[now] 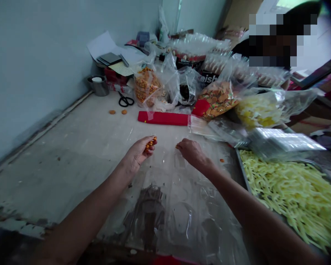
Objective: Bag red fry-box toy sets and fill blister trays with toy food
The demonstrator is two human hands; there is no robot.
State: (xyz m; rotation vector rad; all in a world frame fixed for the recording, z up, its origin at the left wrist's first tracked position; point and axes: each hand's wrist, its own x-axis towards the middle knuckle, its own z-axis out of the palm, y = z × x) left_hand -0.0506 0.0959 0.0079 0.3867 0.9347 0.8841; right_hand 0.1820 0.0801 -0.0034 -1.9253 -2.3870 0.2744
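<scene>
My left hand [143, 150] curls around several small orange pieces [150, 144], rounded and knobbly, above clear glossy plastic [182, 221] with round outlines. My right hand [191, 151] is pinched closed on a small brownish piece [177, 146], mostly hidden. Beyond lie a flat red strip [165, 118] and a crinkled transparent bag [147, 88]; limp yellow strips [295, 195] fill the tray [243, 173] at right.
</scene>
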